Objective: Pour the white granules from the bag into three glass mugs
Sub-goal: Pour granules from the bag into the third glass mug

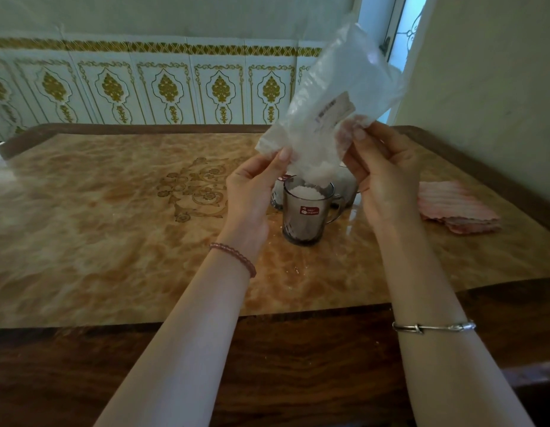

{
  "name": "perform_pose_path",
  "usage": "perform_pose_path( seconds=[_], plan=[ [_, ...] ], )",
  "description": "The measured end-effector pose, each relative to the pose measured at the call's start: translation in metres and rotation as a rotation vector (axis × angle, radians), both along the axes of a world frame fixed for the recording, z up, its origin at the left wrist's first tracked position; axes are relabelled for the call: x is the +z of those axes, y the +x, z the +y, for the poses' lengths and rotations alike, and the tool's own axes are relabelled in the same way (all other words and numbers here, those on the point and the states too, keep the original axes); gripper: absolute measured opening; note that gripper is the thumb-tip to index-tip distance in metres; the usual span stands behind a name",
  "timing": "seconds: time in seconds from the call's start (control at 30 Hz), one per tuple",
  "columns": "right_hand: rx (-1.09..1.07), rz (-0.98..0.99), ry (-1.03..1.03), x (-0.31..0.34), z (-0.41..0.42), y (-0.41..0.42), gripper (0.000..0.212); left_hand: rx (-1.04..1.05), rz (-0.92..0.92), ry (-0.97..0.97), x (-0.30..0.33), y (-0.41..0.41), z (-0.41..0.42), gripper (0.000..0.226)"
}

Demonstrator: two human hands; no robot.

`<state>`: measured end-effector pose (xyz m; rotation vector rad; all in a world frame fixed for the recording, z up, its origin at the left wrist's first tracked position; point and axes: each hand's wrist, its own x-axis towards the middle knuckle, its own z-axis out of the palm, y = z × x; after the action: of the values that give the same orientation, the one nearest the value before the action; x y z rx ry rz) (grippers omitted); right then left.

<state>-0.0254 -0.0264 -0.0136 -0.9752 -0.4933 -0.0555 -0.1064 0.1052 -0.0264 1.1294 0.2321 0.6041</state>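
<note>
A clear plastic bag (pixel 335 97) is tipped mouth-down over the nearest smoky glass mug (pixel 304 220), which has a red sticker and its handle to the right. White granules (pixel 307 192) pile up near that mug's rim and spill from the bag. My left hand (pixel 255 186) pinches the bag's lower left edge. My right hand (pixel 381 171) grips its right side. A second mug (pixel 278 195) stands behind on the left, mostly hidden by my left hand. A third mug (pixel 349 186) is behind on the right, partly hidden.
The mugs stand on a marbled orange tabletop (pixel 98 226) with a dark wooden border. A folded pink cloth (pixel 458 208) lies to the right. A few stray granules (pixel 295 268) dot the table in front of the near mug. A tiled wall runs behind.
</note>
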Motion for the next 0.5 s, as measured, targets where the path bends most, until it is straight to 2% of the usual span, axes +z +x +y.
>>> perform_pose_path(
  seconds=[0.07,0.13,0.23,0.37,0.5],
  plan=[
    [0.005,0.016,0.049,0.0008,-0.0022,0.0019,0.017,0.008,-0.009,-0.028,0.0004,0.0001,0.0027,0.010],
    [0.024,0.011,0.013,0.0005,0.0006,-0.0002,0.016,-0.001,0.006,-0.015,-0.0009,-0.0001,0.0017,0.014],
    [0.043,0.013,-0.023,-0.0006,0.0035,-0.0029,0.016,-0.015,0.015,0.008,-0.0013,-0.0013,-0.0024,0.011],
    [0.069,0.066,0.093,0.0017,-0.0006,0.0019,0.017,0.006,-0.016,-0.015,0.0005,-0.0012,0.0032,0.003],
    [0.068,0.039,0.002,-0.0001,0.0053,-0.0031,0.015,-0.023,0.007,-0.001,-0.0011,-0.0011,0.0001,0.001]
  ],
)
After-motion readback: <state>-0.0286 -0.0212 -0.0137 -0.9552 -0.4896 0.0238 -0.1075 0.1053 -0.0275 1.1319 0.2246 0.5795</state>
